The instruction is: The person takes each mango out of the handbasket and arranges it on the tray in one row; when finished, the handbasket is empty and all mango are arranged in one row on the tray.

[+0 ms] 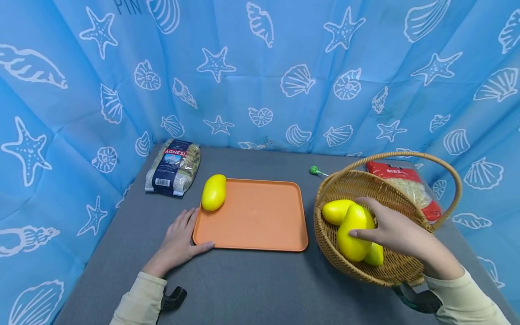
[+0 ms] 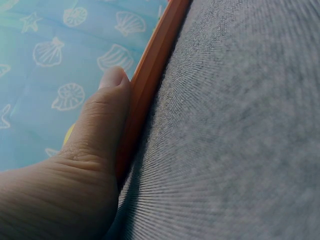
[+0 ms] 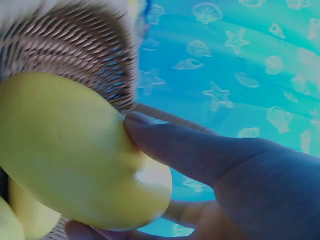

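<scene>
Yellow mango (image 1: 354, 222) lies in or just above the wicker basket (image 1: 373, 185), over two similar fruits (image 1: 336, 212); whether it is lifted off them I cannot tell. The right grip (image 1: 392, 230) is clamped on it, thumb on one side and fingers on the other. Its smooth, glossy skin looks firm and likely slippery, probably light for its bulk and not fragile. Best hold is across the broad middle, not the tapering end. The left grip (image 1: 178, 239) rests, fingers loose, against the tray (image 1: 252, 216).
</scene>
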The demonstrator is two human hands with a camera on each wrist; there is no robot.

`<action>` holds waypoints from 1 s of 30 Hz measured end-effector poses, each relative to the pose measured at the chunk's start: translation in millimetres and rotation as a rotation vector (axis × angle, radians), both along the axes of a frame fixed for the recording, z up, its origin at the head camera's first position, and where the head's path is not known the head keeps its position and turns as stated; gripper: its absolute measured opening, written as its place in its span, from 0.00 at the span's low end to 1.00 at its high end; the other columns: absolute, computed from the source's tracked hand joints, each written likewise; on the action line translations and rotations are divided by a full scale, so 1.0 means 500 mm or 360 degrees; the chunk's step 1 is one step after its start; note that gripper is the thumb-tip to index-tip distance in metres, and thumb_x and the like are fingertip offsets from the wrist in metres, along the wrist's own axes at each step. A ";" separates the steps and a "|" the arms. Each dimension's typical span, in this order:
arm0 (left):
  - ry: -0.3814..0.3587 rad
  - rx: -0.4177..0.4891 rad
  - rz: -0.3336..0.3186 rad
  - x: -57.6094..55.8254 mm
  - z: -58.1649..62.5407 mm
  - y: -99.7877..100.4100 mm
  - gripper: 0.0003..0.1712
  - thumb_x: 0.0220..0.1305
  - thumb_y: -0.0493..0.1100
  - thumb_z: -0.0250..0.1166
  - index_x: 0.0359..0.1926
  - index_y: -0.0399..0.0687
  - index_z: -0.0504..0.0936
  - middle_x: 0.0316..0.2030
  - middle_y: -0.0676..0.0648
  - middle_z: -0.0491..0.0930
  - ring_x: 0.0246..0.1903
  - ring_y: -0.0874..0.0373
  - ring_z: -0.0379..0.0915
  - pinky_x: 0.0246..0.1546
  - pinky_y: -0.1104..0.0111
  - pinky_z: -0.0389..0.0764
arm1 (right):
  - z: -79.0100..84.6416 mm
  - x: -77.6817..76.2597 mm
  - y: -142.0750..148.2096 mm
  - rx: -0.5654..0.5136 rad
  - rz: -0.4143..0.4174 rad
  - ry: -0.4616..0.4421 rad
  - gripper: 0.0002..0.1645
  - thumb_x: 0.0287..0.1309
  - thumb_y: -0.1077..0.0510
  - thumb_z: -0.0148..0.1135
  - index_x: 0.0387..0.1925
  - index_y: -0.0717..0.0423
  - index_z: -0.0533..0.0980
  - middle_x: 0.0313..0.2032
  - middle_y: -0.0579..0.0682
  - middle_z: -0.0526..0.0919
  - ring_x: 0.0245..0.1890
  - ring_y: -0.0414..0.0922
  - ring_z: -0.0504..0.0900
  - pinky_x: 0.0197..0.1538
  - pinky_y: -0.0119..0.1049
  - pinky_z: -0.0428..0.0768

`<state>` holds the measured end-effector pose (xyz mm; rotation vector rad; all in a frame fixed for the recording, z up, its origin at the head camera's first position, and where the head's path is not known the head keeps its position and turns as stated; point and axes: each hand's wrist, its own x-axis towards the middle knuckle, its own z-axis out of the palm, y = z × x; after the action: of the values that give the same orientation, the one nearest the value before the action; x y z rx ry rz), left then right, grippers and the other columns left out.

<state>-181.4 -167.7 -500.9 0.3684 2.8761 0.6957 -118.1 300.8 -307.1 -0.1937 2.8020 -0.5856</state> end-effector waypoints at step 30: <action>0.0031 -0.0012 0.0010 0.001 -0.001 0.002 0.66 0.48 0.81 0.56 0.76 0.47 0.44 0.74 0.39 0.46 0.73 0.39 0.36 0.67 0.39 0.45 | 0.081 0.109 -0.199 -0.0194 -0.0106 0.0428 0.49 0.49 0.39 0.71 0.66 0.51 0.58 0.49 0.54 0.72 0.38 0.46 0.75 0.33 0.34 0.81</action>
<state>-181.1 -167.0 -501.2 0.3671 2.8984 0.6856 -63.5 201.4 -266.3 -0.2192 3.0424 -0.8018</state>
